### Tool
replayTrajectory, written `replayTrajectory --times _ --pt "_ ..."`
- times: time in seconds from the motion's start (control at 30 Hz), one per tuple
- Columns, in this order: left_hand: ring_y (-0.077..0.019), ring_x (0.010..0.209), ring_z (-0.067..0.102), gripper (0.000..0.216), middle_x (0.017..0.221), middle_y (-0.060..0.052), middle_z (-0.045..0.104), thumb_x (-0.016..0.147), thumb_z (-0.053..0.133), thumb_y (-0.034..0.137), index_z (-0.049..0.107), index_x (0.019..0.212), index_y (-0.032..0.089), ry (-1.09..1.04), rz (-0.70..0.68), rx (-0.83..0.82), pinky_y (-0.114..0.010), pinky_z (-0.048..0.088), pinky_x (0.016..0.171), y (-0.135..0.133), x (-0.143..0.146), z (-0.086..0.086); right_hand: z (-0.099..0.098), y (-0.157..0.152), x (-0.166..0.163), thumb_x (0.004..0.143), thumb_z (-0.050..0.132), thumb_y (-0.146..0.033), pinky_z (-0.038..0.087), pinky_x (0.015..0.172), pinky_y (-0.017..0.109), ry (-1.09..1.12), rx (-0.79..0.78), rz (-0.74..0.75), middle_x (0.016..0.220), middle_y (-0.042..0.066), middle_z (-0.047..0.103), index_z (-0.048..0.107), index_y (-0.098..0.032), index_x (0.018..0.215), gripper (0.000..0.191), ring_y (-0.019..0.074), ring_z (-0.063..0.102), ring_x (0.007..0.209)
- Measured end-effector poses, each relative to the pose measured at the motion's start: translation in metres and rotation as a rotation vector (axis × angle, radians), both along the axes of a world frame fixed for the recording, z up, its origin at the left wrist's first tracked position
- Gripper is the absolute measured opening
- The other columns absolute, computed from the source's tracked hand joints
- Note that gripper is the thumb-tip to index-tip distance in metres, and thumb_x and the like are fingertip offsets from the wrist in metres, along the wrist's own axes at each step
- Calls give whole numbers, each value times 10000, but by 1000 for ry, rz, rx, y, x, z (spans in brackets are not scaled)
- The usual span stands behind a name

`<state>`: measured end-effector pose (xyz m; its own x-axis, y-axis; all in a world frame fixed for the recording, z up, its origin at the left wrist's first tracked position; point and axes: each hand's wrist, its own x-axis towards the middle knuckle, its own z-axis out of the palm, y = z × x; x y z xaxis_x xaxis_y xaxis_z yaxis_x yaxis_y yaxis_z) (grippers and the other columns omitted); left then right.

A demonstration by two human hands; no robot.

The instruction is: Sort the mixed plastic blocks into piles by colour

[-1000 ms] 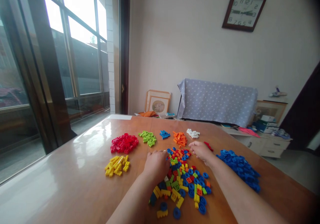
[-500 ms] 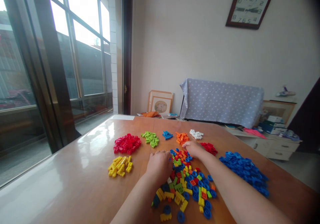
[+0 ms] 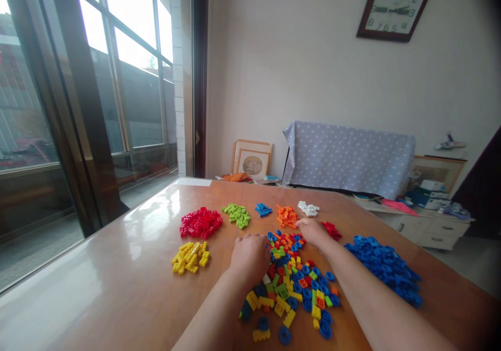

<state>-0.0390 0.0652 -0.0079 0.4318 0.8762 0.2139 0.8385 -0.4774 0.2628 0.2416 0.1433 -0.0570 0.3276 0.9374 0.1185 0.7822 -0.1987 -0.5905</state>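
Observation:
My left hand [image 3: 250,254] rests at the left edge of a mixed pile of toy building bricks [image 3: 284,291], its fingers curled down. A bit of blue shows by its fingertips, but what they hold is hidden. My right hand [image 3: 312,231] is just right of the heap of orange bricks [image 3: 287,216], fingers stretched toward it, with no brick visible in them. The mixed pile has yellow, green, red, orange and blue pieces, including round blue ones. A small red heap [image 3: 331,230] lies right behind my right hand, partly covered by it.
Sorted heaps surround the pile: red bricks [image 3: 201,222], yellow bricks [image 3: 190,257], lime-green bricks [image 3: 237,215], small blue bricks [image 3: 263,209], white bricks [image 3: 308,208], and a large blue heap [image 3: 383,270] beside my right forearm. All lie on a glossy brown table [image 3: 129,283].
My right hand has drawn back slightly to the right, away from the orange heap. My left hand stays in about the same place. The view has shifted a little.

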Motion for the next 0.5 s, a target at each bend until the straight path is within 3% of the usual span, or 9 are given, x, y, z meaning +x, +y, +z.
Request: replayTrajectory --times 0.2,0.4,0.5 --pt "-253 992 633 202 1026 -58 712 910 446 286 642 889 243 14 4 -13 -346 422 813 -1 0 3 0 -19 1 681 622 -136 453 746 227 8 -14 92 962 47 756 783 -218 824 231 199 654 909" --pt "-262 1016 632 224 1019 -61 716 907 427 279 647 883 245 -10 16 -21 -344 422 816 -2 -2 9 4 -38 -2 739 534 -138 399 591 213 36 -41 171 697 25 714 774 -187 843 266 154 617 668" --pt "-254 1021 630 223 1046 -65 716 902 432 278 652 890 244 3 23 -53 -335 418 829 -5 -2 13 7 -48 3 743 523 -148 362 546 210 42 -32 151 690 16 703 766 -179 889 285 138 580 604"
